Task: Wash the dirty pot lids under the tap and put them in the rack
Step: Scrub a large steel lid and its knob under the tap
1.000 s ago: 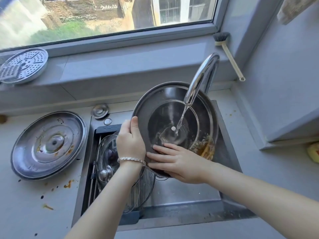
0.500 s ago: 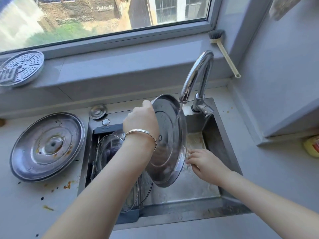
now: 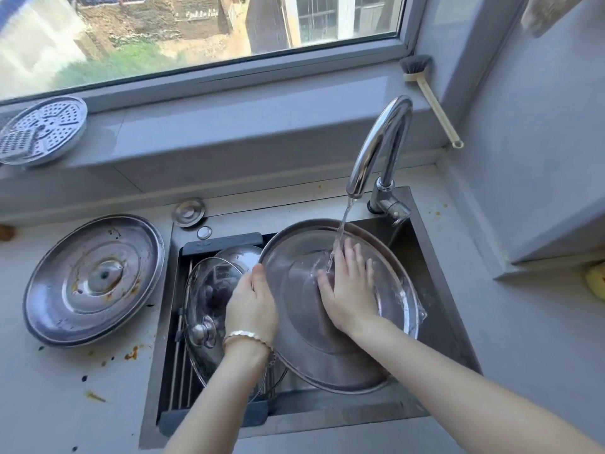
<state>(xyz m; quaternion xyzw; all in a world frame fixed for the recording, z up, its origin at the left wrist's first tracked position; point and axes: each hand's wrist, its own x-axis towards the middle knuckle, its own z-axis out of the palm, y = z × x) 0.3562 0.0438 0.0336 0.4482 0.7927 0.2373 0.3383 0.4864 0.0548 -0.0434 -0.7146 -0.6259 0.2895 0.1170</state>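
Two bare hands work at a steel sink [image 3: 435, 290] set in a pale counter [image 3: 82, 404] below a window. At the far left, on the window ledge, lies a round metal steamer plate [image 3: 42, 129] full of holes. Nearer on the left, a large steel pot lid [image 3: 93, 278] rests flat on the counter, streaked with orange-brown food; similar spots mark the counter just in front of it. A small round metal cap [image 3: 189, 212] sits on the counter beyond the sink's left corner.

Inside the left part of the sink is a dark-framed rack [image 3: 183, 371] with metal bars, holding a glass lid [image 3: 209, 309] with a shiny knob, tilted on edge; a second lid shows partly behind it.

To its right, the left hand [image 3: 252, 306], with a pale bracelet [image 3: 245, 337] at the wrist, is closed around the left rim of a big steel lid [image 3: 314, 355] held over the sink basin. The right hand [image 3: 347, 290] lies flat and open on that lid's surface, fingers spread. Water runs from a curved chrome tap [image 3: 379, 142] at the far side and lands on the lid beside the right hand's fingers, sheeting off the lid's right edge.

Farther right, a long-handled dish brush [image 3: 425, 90] leans in the window corner.
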